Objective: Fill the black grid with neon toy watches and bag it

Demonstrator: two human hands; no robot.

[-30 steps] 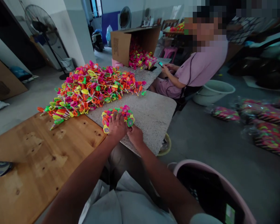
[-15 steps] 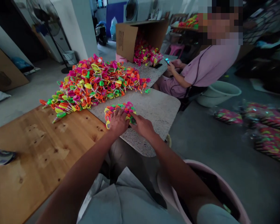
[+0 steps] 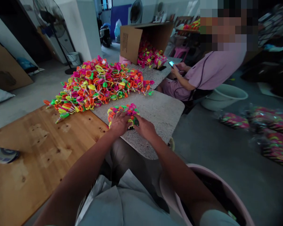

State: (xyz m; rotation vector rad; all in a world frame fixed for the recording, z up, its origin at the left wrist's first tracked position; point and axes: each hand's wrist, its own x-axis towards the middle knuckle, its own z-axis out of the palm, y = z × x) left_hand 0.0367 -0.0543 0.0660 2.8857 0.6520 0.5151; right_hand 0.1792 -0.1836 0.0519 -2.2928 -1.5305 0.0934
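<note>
A small cluster of bright pink, green, orange and yellow plastic pieces (image 3: 132,108) lies near the front edge of the grey speckled table (image 3: 160,106), with something dark under it. My left hand (image 3: 119,123) rests palm down on the cluster, its fingers spread over the pieces. At the cluster's right side is my right hand (image 3: 144,126), its fingertips touching the pieces; the thumb side is partly hidden. Behind the cluster and to its left spreads a large heap of similar colourful pieces (image 3: 101,81).
A wooden board (image 3: 37,150) with a can (image 3: 4,155) adjoins on the left. Beyond the heap, a cardboard box (image 3: 130,44) spills more pieces. A seated person (image 3: 209,72) holds a phone. A pink tub (image 3: 217,175) stands at lower right, bagged bundles (image 3: 278,144) beyond.
The view has shifted slightly, so everything sits a little further right. My left hand stays on the cluster; my right fingers have bent in a little at its side.
</note>
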